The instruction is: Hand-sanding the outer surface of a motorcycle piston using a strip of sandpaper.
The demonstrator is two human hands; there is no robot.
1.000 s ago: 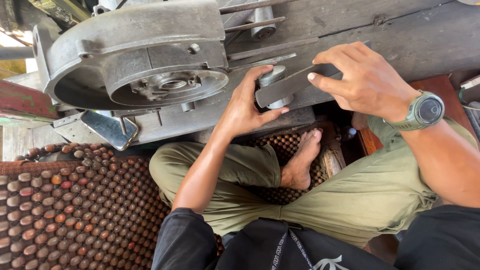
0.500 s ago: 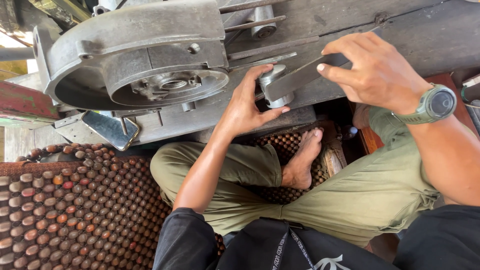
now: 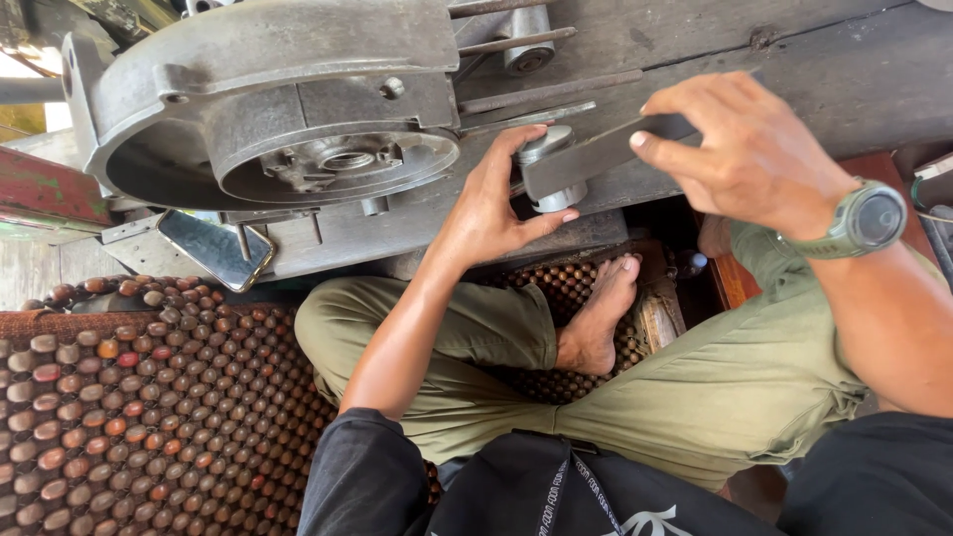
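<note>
A large grey metal engine casing (image 3: pixel 288 99) lies on a worn wooden board (image 3: pixel 794 69) in front of me. My right hand (image 3: pixel 740 149) grips the dark flat handle of a wrench (image 3: pixel 606 154), whose head sits over a round silver socket piece (image 3: pixel 551 169). My left hand (image 3: pixel 491 203) cups that socket piece from the left, fingers against its side and thumb under it. A watch (image 3: pixel 869 218) is on my right wrist. I sit cross-legged in olive trousers (image 3: pixel 715 387), one bare foot (image 3: pixel 596 318) showing.
A beaded wooden seat mat (image 3: pixel 129 397) covers the lower left. A phone with a dark screen (image 3: pixel 213 248) leans by the casing's lower edge. Thin metal rods (image 3: pixel 516 45) run across the board above the wrench. A red painted beam (image 3: pixel 40 189) is at left.
My right hand has swung the wrench handle upward and to the right, turning it about the socket piece. My left hand stays cupped on the socket.
</note>
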